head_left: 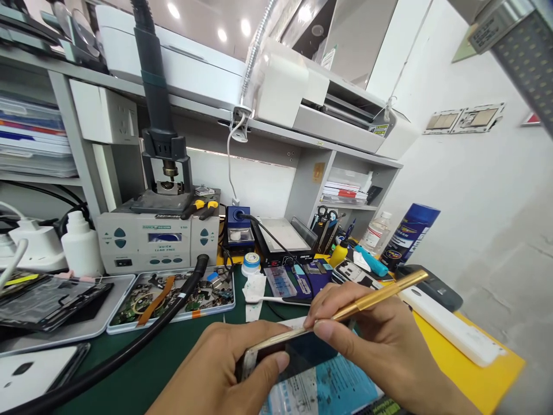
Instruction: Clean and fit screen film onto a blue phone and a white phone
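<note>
My left hand (220,360) is closed around the left end of a smartphone (305,350), thumb on its dark glass face and fingers behind. The phone is tilted up on its long edge, with its pale metal frame uppermost. In my right hand (384,340) is a slim gold pen-shaped tool (389,294), its back end pointing up to the right. That hand's fingertips press at the phone's upper edge, and they hide the tool's tip. Below the phone lies a blue and white printed sheet (345,383) on the green mat (116,369).
A hot air station (142,251) stands at the back left, its black hose (168,317) crossing the mat. A tray of circuit boards (235,291) sits before it. A soldering iron (280,300) rests behind the phone. At right are a blue spray can (410,233) and a long white bar (453,325).
</note>
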A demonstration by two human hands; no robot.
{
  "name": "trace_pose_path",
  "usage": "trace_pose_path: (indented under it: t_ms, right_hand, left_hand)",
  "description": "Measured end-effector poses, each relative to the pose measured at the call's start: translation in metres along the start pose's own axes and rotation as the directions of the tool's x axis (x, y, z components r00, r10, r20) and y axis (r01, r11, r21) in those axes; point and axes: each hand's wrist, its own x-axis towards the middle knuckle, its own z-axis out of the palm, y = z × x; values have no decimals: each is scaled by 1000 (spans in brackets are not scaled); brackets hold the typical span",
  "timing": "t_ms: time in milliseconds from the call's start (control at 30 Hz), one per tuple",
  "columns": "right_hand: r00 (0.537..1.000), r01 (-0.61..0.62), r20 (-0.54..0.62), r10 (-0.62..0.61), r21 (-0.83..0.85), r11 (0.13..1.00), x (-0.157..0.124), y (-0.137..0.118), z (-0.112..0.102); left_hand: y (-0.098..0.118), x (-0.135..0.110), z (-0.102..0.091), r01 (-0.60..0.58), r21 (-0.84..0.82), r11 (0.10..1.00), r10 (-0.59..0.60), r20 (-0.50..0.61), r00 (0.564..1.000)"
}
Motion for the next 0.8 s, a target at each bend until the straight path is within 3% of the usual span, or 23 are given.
trace_pose_path:
  t_ms: [367,633,800]
  right_hand:
    - [1000,-7,1,7,-20,1000,1,-1,1]
    - [1000,-2,15,2,-33,999,0,0,1]
    - [998,-59,-20,58,-53,997,-1,-1,0]
  left_hand:
    - [2,1,-1,11,-11,1000,-10,45,999]
    - [1,0,-1,-4,-7,1000,4,23,1000]
    - [-5,0,1,-16,4,1000,16,-5,1000]
